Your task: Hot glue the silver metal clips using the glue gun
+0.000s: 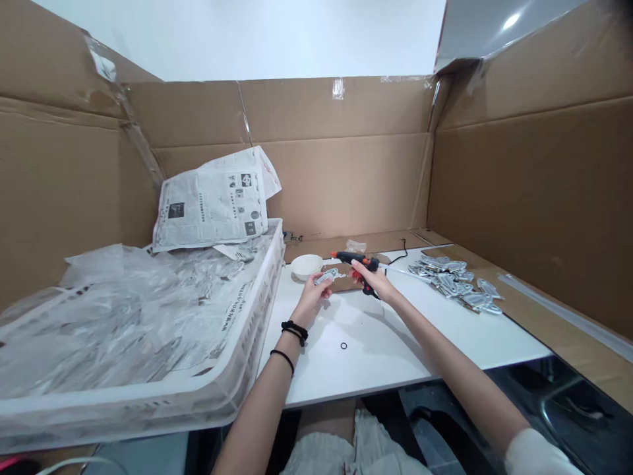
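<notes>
Head view: newspaper (pixel 212 208) print unreadable; white crate (pixel 257 310) with plastic bags (pixel 123 310); right hand (pixel 373 277) gripping glue gun (pixel 353 260), left hand (pixel 314 290) pinching silver piece (pixel 326 276).

A white tabletop (pixel 420 330) is seen, ringed by cardboard walls. On its left part a white plastic crate (pixel 247 343) is set. Near the far edge a small white bowl (pixel 306 265) is placed, with a flat cardboard piece (pixel 346 282) beside it. A heap of silvery metal pieces (pixel 455 280) is spread at the right, and a small black ring (pixel 343 346) is left on the bare middle.
</notes>
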Motion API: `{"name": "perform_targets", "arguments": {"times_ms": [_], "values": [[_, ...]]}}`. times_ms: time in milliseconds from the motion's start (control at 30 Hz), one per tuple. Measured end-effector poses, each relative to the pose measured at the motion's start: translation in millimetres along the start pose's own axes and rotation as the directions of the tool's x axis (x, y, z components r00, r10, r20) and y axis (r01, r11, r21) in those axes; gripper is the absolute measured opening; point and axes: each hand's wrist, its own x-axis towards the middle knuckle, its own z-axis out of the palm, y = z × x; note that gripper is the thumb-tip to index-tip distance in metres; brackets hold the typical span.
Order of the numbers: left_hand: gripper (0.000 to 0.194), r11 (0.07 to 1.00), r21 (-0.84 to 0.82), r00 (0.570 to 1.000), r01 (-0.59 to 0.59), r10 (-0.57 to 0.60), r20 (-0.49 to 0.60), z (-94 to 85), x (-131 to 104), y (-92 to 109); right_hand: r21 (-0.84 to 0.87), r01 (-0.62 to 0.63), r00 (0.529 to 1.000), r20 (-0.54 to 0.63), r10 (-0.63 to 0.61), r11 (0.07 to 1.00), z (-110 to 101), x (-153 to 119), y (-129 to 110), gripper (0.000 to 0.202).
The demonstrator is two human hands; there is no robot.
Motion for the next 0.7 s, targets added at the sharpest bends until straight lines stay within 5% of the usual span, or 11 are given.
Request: {"name": "perform_targets", "arguments": {"times_ms": [100,167,700], "values": [[0.029,0.915,-0.403,1.0,0.006,-0.013,-0.013,-0.5,3,-2,-0.062,-0.068,0.997,-0.052,0.065,0.996,9,0,17,0.06],[0.026,0.884,-0.468,1.0,0.005,-0.001,0.007,-1.5,2,-5,-0.122,-0.078,0.992,-0.105,0.066,0.989,10,-3,27,0.059],[0.03,0.985,-0.123,0.992,-0.121,0.122,0.007,20.3,-12,-13,-0.267,0.039,0.969,-0.224,-0.102,0.963,16,-14,44,0.045]]}}
